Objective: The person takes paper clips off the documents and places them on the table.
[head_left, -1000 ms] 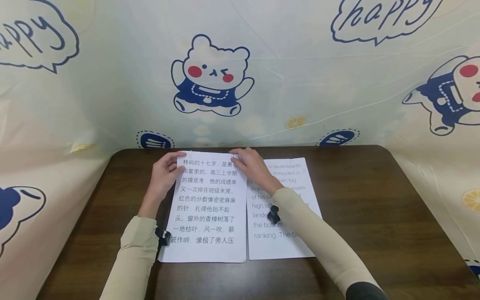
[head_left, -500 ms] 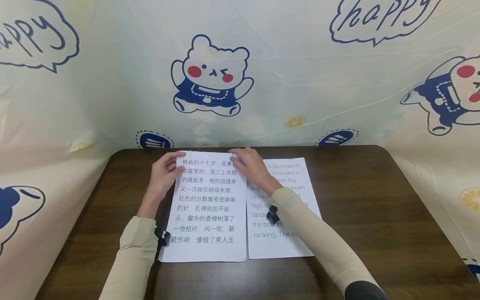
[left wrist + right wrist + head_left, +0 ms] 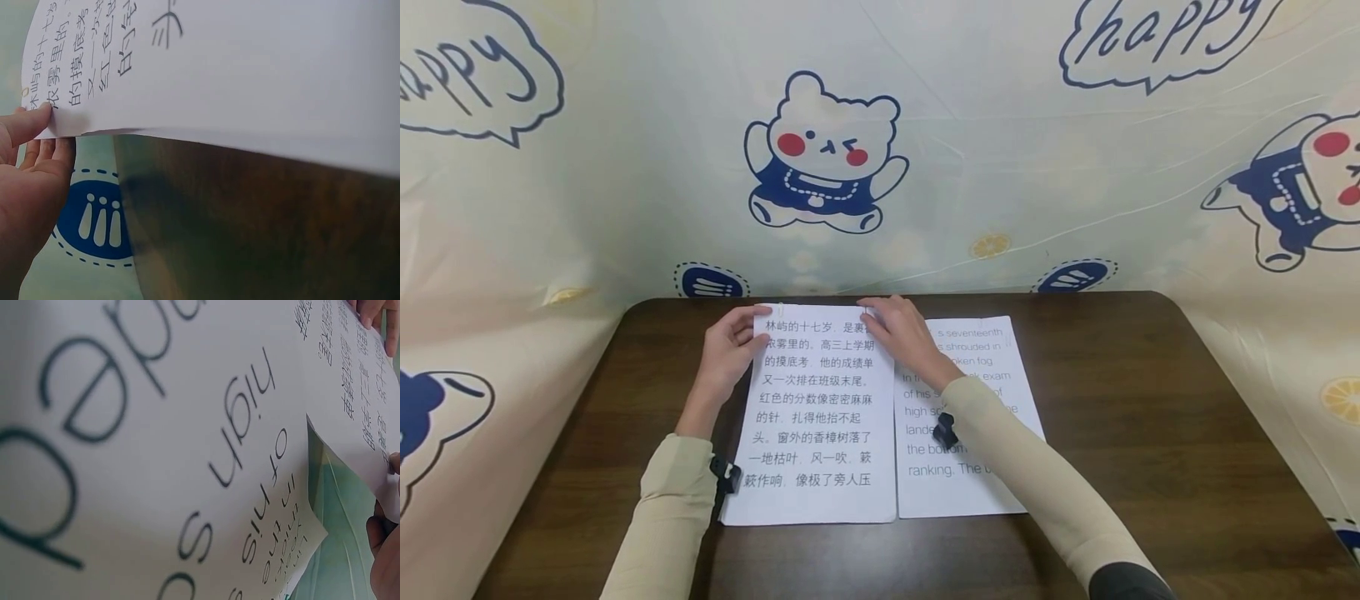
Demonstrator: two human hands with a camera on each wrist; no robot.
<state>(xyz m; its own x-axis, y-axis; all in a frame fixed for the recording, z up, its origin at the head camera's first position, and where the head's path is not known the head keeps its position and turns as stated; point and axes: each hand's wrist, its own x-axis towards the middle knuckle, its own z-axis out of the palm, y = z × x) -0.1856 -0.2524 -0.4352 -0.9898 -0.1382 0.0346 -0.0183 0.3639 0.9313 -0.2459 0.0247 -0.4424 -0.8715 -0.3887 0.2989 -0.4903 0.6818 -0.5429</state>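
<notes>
A white paper sheaf (image 3: 812, 400) with large printed Chinese text lies at the middle of the brown table. My left hand (image 3: 724, 350) pinches its upper left edge; the left wrist view shows the thumb on top and the fingers (image 3: 55, 153) beneath. My right hand (image 3: 906, 333) grips the top right corner, thumb on the face, other fingers partly hidden behind it. A small pale paper clip (image 3: 781, 309) sits at the sheaf's top left. To the right lies an English-text paper (image 3: 955, 492), partly covered by my right forearm.
The dark wooden table (image 3: 1135, 417) stretches out on both sides of the papers. A patterned curtain (image 3: 970, 150) with cartoon bears hangs just behind its far edge. Each sleeve carries a small black wrist camera (image 3: 726, 473) near the papers.
</notes>
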